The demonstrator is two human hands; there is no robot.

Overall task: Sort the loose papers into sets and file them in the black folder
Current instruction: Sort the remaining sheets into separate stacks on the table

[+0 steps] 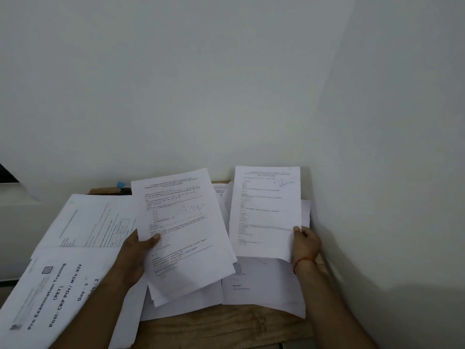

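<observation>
Our left hand [137, 250], low in the centre of the frame, grips a sheaf of white printed sheets [181, 235] by its lower left edge. The thumb is pressed on the top page and the fingers are hidden beneath. The sheaf is lifted and leans to the right, its pages fanned a little at the bottom corner.

Our right hand [305, 244], at centre right, pinches a single white printed sheet [265, 212] at its lower right corner, thumb on the face and fingers curled behind. This sheet is held nearly straight, just beside the sheaf, whose lower right corner overlaps it in our view. A red thread band [303, 261] circles the right wrist.

Under both hands, loose white papers [264, 293] lie spread and overlapping on a brown wooden tabletop [226, 328], which shows bare along the bottom centre.

To the lower left lies a white cover page [57, 298] with bold lettering that reads "Pre Examination Training (PET)", turned sideways to us. Above it, at centre left, rests a white page with a printed grid [95, 222], partly covered by the sheaf.

A small blue object [121, 184] sits at the table's far edge, left of the sheaf's top; we cannot tell what it is. A pale plain wall [226, 84] fills the upper half of the frame.
</observation>
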